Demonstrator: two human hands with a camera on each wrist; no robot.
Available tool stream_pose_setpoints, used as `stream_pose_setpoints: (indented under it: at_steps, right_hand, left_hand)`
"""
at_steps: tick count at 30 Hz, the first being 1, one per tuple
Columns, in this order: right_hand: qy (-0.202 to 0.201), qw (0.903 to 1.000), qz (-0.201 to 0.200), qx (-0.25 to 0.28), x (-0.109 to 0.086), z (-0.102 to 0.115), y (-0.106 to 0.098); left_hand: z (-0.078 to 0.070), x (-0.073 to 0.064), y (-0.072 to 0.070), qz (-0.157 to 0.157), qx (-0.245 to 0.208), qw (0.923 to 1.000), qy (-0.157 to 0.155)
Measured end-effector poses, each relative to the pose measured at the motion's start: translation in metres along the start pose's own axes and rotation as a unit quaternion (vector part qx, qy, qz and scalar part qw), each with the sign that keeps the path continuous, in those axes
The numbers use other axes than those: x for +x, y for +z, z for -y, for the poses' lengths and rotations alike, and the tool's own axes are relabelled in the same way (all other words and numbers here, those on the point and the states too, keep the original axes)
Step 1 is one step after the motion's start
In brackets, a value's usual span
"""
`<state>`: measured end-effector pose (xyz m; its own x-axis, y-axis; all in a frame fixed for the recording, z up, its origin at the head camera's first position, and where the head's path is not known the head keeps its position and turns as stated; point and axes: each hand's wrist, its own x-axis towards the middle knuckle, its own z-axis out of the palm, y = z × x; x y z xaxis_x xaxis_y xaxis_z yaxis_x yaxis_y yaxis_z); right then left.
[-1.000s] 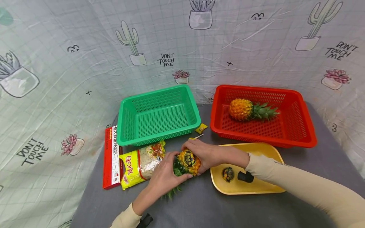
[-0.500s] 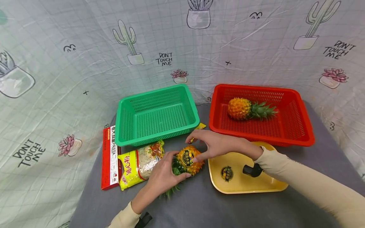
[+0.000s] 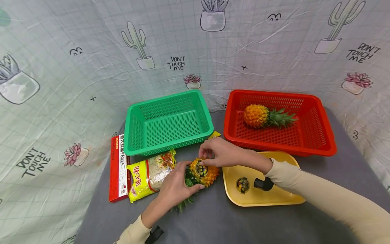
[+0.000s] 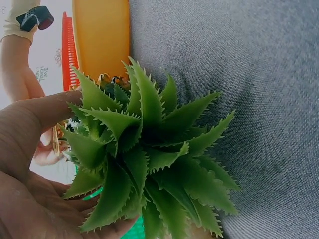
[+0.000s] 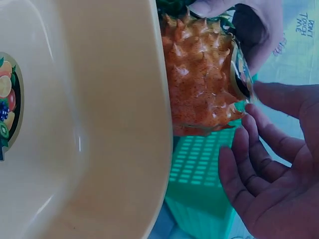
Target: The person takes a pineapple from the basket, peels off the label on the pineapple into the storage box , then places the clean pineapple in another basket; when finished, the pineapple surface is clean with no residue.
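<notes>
A small orange pineapple (image 3: 211,177) lies on the grey table, its green crown (image 4: 144,144) toward the person. My left hand (image 3: 176,185) grips it around the base of the crown, thumb on the near side and fingers on the far side. On the fruit's upper side is a black-and-gold sticker (image 3: 199,170) with fruit pictures. My right hand (image 3: 223,152) pinches the edge of that sticker between thumb and index finger; the right wrist view shows the sticker (image 5: 241,69) standing partly off the skin. The other fingers (image 5: 239,164) of this hand curl loosely below.
A yellow tray (image 3: 262,200) bearing a similar sticker (image 3: 242,185) lies under the right forearm. Behind stand a green basket (image 3: 169,149) and a red basket (image 3: 280,148) with another pineapple (image 3: 256,116). A noodle bag (image 3: 150,176) and red pasta box (image 3: 115,169) lie left; a yellow packet (image 3: 215,134) lies between the baskets.
My right hand has let go of the pineapple's side, lifted off with spread fingers, then come in to pinch the sticker's edge. My left hand keeps its grip in place.
</notes>
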<state>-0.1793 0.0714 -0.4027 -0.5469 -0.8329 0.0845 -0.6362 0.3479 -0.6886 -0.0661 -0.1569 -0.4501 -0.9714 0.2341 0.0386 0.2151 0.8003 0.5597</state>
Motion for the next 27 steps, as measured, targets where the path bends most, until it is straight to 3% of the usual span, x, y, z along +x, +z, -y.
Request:
stream_pose_setpoints:
  at_steps: [11,27]
  right_hand:
    - [0.006,0.9999,-0.006,0.013,-0.002,0.001,0.004]
    - [0.014,0.9948,0.0,0.101,-0.014,0.003,-0.005]
  left_hand:
    - [0.0,0.0,0.001,-0.007,-0.002,1.0,0.0]
    - [0.003,0.002,-0.001,-0.003,-0.013,0.9999,-0.002]
